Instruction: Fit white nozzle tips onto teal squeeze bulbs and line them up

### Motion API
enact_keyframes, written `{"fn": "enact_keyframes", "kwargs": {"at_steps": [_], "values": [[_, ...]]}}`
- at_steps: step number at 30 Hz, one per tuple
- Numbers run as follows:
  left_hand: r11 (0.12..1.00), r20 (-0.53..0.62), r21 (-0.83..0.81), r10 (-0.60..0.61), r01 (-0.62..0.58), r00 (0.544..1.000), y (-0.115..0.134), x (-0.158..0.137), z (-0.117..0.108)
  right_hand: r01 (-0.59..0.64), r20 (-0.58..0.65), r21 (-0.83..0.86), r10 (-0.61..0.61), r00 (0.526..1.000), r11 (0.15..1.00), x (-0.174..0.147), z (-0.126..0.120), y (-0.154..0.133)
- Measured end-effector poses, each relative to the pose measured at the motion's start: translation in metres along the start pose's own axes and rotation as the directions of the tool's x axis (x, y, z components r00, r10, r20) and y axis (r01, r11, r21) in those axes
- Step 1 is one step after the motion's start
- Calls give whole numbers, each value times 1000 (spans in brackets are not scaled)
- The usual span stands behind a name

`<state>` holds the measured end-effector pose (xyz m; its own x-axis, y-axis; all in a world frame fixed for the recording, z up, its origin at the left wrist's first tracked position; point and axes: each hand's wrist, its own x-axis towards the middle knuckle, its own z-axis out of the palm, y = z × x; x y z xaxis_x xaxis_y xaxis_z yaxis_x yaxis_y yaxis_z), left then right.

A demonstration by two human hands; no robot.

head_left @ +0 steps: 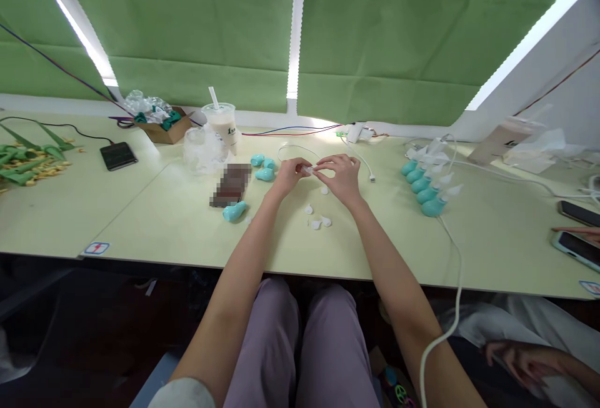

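Note:
My left hand (293, 175) and my right hand (341, 175) meet over the table, fingertips pinched together on a small white plastic piece (307, 170). Its exact shape is mostly covered by my fingers. Below the hands lie several loose white teardrop-shaped pieces (326, 221). Left of my left hand is a group of turquoise bulb-shaped pieces (265, 174), and one more turquoise piece (234, 211) rests nearer the front edge. Over on the right, a row of turquoise bulbs (433, 207) stands with white pointed tips attached.
A drink cup (222, 122) with a straw stands behind a clear plastic bag (204, 149). Near them are a blurred dark object (230, 185), a cardboard box (164, 132) and a black device (119, 155). A white cable (457, 295) crosses the table's right side. Another person's hand (525, 358) shows lower right.

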<state>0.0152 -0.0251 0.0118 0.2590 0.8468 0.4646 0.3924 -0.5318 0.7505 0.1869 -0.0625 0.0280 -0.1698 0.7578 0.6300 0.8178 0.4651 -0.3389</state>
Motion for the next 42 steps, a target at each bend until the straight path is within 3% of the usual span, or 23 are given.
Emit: {"fn": "enact_keyframes", "kwargs": {"at_steps": [14, 18, 23, 28, 30, 32, 35, 38, 42], "values": [[985, -51, -171, -41, 32, 998, 11, 1, 9, 30, -64, -93, -36, 997, 995, 0, 1, -1], [949, 5, -314, -25, 25, 1000, 14, 1, 9, -1, -71, -75, -5, 997, 997, 1, 1, 2], [842, 74, -535, -34, 69, 997, 15, 1, 11, -58, -107, 3, 58, 993, 998, 1, 1, 2], [810, 28, -575, -122, 116, 992, 15, 1, 14, -124, -80, 98, 132, 988, 987, 2, 2, -1], [800, 21, -588, -138, 124, 990, 17, 1, 13, -160, -72, 222, 179, 981, 962, 3, 2, 0], [798, 10, -590, -145, 123, 989, 19, 1, 12, -201, -37, 439, 241, 970, 876, 4, 2, 3], [812, -1, -572, -146, 119, 989, 21, 1, 13, -304, 146, 740, 298, 943, 600, 4, 4, 8], [835, -7, -538, -143, 117, 990, 19, 2, 15, -387, 307, 846, 259, 916, 367, 2, 6, 9], [849, -15, -516, -145, 116, 989, 17, 3, 18, -391, 321, 879, 265, 909, 274, 0, 6, 7]]}}
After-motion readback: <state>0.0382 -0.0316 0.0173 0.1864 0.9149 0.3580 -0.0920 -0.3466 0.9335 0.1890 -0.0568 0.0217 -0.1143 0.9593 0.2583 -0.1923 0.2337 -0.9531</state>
